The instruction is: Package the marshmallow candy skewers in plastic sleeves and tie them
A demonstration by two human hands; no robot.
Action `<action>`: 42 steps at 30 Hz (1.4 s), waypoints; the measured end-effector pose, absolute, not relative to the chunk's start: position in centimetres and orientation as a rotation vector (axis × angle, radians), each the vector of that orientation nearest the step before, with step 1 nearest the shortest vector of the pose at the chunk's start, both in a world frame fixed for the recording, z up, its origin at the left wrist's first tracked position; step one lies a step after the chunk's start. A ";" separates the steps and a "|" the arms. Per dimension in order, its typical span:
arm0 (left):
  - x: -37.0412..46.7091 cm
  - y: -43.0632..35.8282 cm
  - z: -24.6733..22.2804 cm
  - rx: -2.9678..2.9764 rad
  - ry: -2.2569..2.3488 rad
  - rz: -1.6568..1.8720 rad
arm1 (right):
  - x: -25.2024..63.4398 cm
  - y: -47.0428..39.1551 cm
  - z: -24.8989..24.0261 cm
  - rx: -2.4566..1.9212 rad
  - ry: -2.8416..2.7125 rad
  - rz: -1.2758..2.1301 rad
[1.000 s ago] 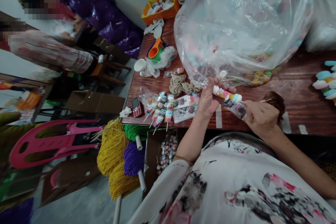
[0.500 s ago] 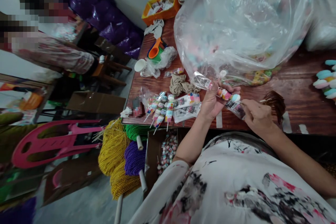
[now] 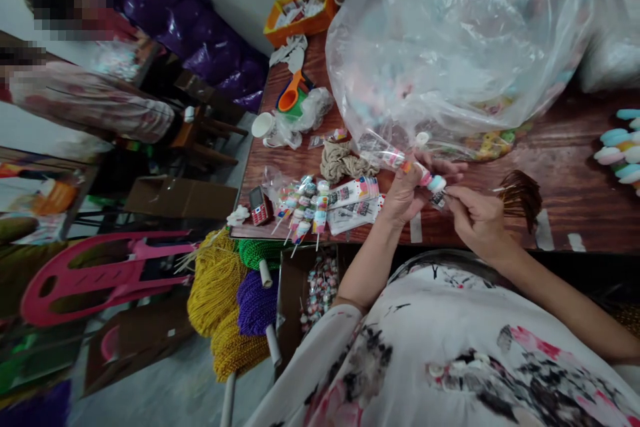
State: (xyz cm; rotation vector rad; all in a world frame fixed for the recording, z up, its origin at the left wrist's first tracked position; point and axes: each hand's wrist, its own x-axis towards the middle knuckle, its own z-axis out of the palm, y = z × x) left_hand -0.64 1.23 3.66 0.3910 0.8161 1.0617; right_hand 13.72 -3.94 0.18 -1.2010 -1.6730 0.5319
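My left hand (image 3: 403, 197) is closed around a marshmallow skewer (image 3: 437, 183) in a clear printed bag, held just above the table's front edge. Blue, white and pink marshmallows show past its fingers, and the bag's clear end (image 3: 377, 148) sticks out to the left. Thumb and finger of my right hand (image 3: 477, 217) pinch the gathered, printed end of that bag; any stick inside is hidden. A fan of brown twist ties (image 3: 521, 199) lies just right of that hand. Wrapped marshmallow skewers (image 3: 306, 208) and flat printed bags (image 3: 353, 195) lie left of my left hand.
A large clear sack of marshmallows (image 3: 450, 47) fills the table's back. Loose marshmallows (image 3: 623, 147) lie far right. A mobile phone (image 3: 260, 205), white cup (image 3: 263, 125) and orange basket (image 3: 300, 23) stand left. Cord bundles (image 3: 215, 287) and a cardboard box (image 3: 290, 300) are below the edge.
My right hand has moved slightly left, toward my left hand. The bag's printed end, spread flat before, is now gathered at my right fingertips. The view has shifted a little.
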 end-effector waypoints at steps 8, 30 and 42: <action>-1.9 3.0 4.3 0.326 0.776 1.285 | 15.7 -3.4 -0.4 -1.219 -1.844 0.146; -0.8 1.7 3.0 0.295 0.827 1.265 | 14.7 -2.6 0.1 -1.194 -1.278 1.454; -1.6 2.5 3.4 0.393 0.810 1.279 | 14.2 -3.5 -0.9 -1.300 -1.509 0.775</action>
